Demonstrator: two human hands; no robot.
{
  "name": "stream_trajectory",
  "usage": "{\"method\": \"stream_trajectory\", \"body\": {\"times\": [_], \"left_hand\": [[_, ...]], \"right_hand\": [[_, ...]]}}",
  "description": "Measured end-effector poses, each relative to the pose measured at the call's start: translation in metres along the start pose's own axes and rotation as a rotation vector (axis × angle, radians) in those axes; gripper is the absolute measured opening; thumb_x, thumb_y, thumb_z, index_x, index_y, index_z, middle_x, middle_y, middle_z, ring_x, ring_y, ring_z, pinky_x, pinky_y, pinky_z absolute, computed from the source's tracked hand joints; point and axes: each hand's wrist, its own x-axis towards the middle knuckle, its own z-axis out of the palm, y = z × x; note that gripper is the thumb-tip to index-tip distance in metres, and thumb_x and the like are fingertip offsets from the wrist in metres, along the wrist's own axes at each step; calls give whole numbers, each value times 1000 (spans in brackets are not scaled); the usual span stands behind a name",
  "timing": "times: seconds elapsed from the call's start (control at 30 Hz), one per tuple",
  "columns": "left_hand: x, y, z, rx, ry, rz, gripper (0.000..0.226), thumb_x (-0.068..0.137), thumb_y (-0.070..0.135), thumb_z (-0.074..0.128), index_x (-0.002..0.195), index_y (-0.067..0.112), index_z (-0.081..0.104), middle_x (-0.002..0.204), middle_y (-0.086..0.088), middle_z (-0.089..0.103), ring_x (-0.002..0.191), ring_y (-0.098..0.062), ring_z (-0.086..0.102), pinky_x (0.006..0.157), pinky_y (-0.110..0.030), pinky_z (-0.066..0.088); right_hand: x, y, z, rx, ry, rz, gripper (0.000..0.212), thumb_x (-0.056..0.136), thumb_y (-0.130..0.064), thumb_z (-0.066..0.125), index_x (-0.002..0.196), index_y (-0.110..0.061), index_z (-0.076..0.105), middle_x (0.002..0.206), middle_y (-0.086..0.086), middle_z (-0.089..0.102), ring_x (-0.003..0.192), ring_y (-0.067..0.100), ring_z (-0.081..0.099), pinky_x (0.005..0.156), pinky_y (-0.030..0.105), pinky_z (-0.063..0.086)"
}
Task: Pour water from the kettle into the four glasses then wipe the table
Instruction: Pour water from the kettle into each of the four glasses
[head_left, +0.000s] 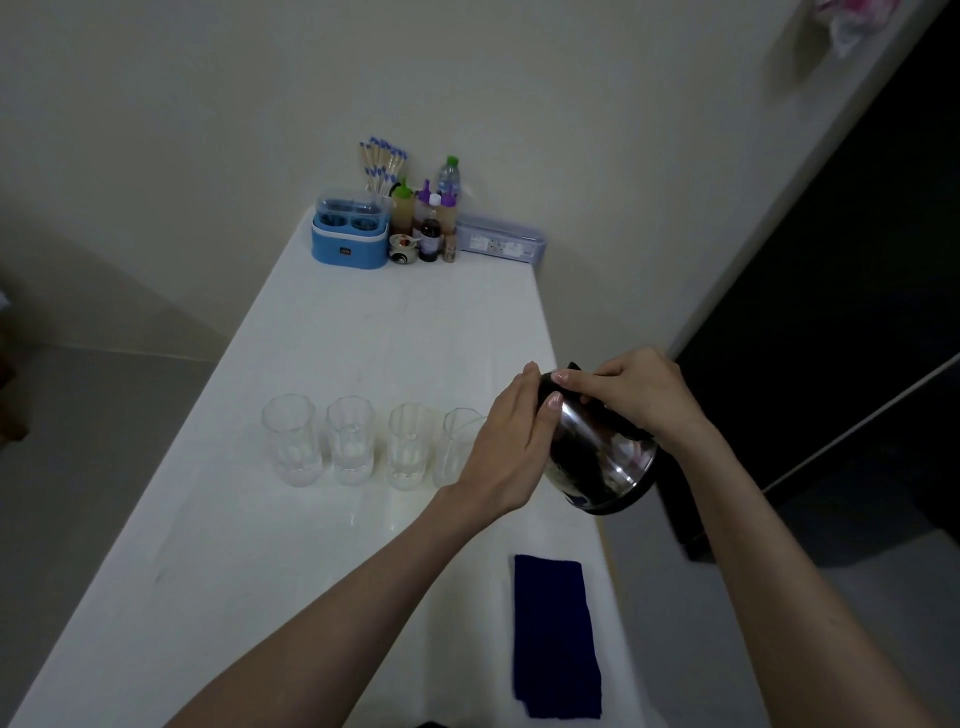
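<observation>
Tilting toward the row of four glasses (363, 447) at centre frame, the steel kettle (597, 452) is being held off the table (363, 322) at right of centre, its spout end turned toward the rightmost glass (460, 441), though the spout itself is hidden behind the hands. The right hand (639, 395) is clasping the kettle's black handle from above, fingers wrapped round it, while the left hand (511, 447) is lying flat and open against the kettle's side and lid, steadying and not gripping. All four glasses seem to be holding some water low down, so I am judging the pour to be at or near its last glass. To do it well, the person should be keeping the spout right over that glass's mouth, tipping slowly, pressing the lid so it is not slipping, and easing back before the rim. A dark blue cloth (556, 636) is lying flat at lower right, ready for wiping
</observation>
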Motion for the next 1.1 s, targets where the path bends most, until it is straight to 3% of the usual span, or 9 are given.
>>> {"method": "stream_trajectory", "body": {"times": [0.27, 0.53, 0.67, 0.8, 0.93, 1.1], "left_hand": [[1, 0, -2, 19, -4, 2, 59, 101, 45, 21, 153, 18, 11, 161, 4, 14, 147, -8, 11, 118, -25, 10], [4, -8, -3, 109, -27, 45, 56, 101, 22, 26, 153, 12, 6, 161, -2, 12, 146, -11, 11, 114, -18, 8], [5, -8, -2, 107, -27, 56, 56, 101, 21, 26, 152, 11, 6, 161, -3, 11, 147, -12, 11, 116, -21, 8], [6, -6, -2, 95, -25, 54, 56, 101, 22, 26, 153, 12, 6, 161, -2, 11, 147, -12, 10, 118, -23, 8], [6, -5, -2, 87, -22, 52, 56, 101, 22, 26, 153, 12, 6, 161, -1, 10, 147, -11, 10, 117, -21, 8], [6, -4, -2, 88, -17, 51, 57, 101, 22, 26, 153, 12, 4, 161, -1, 9, 147, -12, 9, 118, -22, 8]], "right_hand": [[1, -4, 0, -10, -14, -19, 50, 73, -58, 79, 66, -9, 77, 57, 7, 61, 54, 18, 58, 49, 23, 45], [5, -1, 5, -24, 5, -30, 56, 70, -61, 80, 67, -6, 77, 72, 21, 72, 61, 24, 62, 58, 28, 46], [7, 1, 5, -17, 4, -20, 62, 69, -63, 79, 69, -1, 76, 60, 16, 63, 56, 20, 57, 56, 27, 43], [9, 4, 6, -13, 13, -23, 63, 68, -63, 79, 71, 0, 77, 69, 25, 67, 57, 20, 56, 56, 28, 42], [10, 4, 5, -15, 12, -23, 67, 68, -64, 79, 73, 2, 76, 59, 14, 58, 56, 19, 53, 56, 28, 40], [11, 3, 5, -31, 4, -29, 66, 67, -65, 78, 73, 0, 76, 62, 17, 61, 57, 18, 54, 57, 28, 42]]}}
